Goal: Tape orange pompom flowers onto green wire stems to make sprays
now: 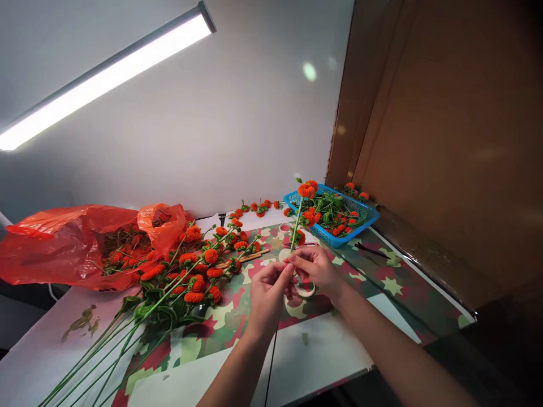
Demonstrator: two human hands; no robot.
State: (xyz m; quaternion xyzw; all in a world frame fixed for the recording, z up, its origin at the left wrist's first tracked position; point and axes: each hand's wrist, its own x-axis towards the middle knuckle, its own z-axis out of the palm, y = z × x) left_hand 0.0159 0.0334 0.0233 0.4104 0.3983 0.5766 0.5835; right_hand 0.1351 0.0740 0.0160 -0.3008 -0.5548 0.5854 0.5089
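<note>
Upright in front of me stands a flower stem, green, with fuzzy orange blooms and small green leaves at its top and side. My right hand pinches the stem's lower part between thumb and fingertips. Just below and to the left, my left hand is closed too, its thumb and forefinger meeting at the same stem. The fingers hide the exact grip points. A pale ring-shaped tape roll shows beneath my hands; whether a finger holds it I cannot tell.
Long-stemmed orange flowers lie in a pile at left, beside a red plastic bag of more blooms. A blue basket of flower sprigs stands at back right. Another tape roll and dark scissors lie on the patterned mat.
</note>
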